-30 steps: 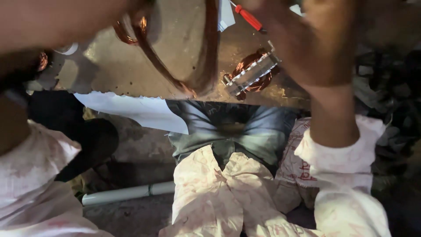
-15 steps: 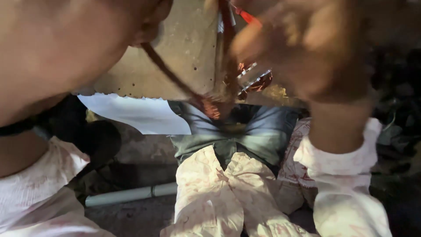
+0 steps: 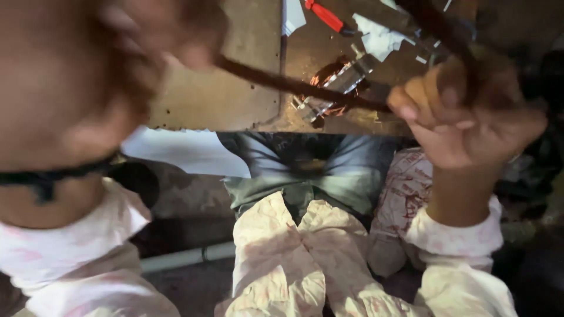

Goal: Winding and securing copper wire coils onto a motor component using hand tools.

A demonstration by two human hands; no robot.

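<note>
Closed around a dark copper-wire bundle (image 3: 305, 88), my right hand (image 3: 470, 117) holds its right end near the worktop (image 3: 217, 100) edge, while my left hand (image 3: 117, 76), blurred and very close to the camera, appears to pinch the left end, though I cannot tell its grip for certain. Bundle long axis runs left to right, rising slightly toward the left, stretched between both hands above the worktop. Farther off lie a metal wound core (image 3: 335, 88) and a red-handled tool (image 3: 326, 16); the bundle's continuation past my right hand is cut off by the frame.
</note>
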